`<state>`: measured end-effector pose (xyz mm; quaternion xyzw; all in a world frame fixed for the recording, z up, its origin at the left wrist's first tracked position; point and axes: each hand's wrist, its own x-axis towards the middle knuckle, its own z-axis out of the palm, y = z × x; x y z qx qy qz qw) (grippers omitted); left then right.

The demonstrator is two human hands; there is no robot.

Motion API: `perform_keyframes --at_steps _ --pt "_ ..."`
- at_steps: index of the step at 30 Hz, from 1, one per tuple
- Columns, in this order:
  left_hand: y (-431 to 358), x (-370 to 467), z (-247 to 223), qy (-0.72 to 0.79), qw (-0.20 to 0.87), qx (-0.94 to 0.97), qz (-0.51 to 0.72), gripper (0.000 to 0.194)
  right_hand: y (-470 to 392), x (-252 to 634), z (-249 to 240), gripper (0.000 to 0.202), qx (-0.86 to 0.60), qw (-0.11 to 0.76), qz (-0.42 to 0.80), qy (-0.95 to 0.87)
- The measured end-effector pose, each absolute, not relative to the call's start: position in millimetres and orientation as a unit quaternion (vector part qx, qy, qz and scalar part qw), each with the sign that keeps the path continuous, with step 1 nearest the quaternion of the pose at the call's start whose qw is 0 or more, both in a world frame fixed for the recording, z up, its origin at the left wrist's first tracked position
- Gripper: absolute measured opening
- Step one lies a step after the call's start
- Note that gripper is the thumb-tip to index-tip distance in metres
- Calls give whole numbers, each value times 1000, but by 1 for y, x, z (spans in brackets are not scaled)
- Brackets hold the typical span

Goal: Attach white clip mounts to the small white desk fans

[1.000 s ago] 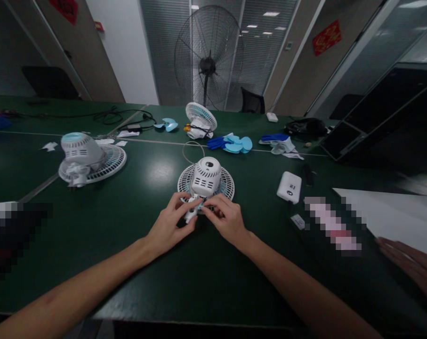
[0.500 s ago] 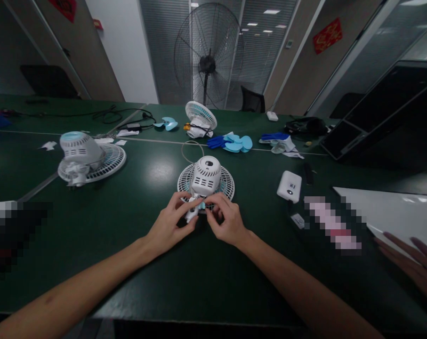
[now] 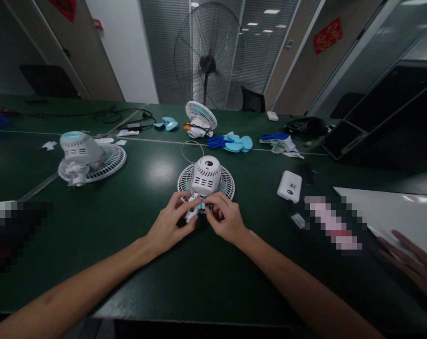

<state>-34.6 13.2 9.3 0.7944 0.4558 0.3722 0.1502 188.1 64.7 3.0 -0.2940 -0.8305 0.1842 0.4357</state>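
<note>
A small white fan [image 3: 206,175] lies grille-down on the green table in front of me, motor housing upward. My left hand [image 3: 171,220] is closed with thumb and fingers around the white bracket [image 3: 191,214] at the fan's near end. My right hand [image 3: 227,219] pinches a small light-blue piece [image 3: 201,205] against that bracket. The fingertips of both hands nearly meet there and partly hide the piece. A thin pale cord [image 3: 192,142] loops behind the fan.
Another white fan [image 3: 81,157] lies to the left, and a third [image 3: 200,118] stands at the back. Light-blue blades [image 3: 238,143], gloves [image 3: 279,141] and a white power bank [image 3: 290,186] are around. At right, another person's hand [image 3: 414,263] is by a white board [image 3: 400,212].
My right fingertips have shifted very slightly left with the light-blue piece. The other person's hand at the right has moved a little. The fan stays in place.
</note>
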Motion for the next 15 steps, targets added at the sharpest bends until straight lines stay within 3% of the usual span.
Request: perform_keyframes --at_steps 15 --pt "13 -35 10 460 157 791 372 50 67 189 3 18 -310 417 157 -840"
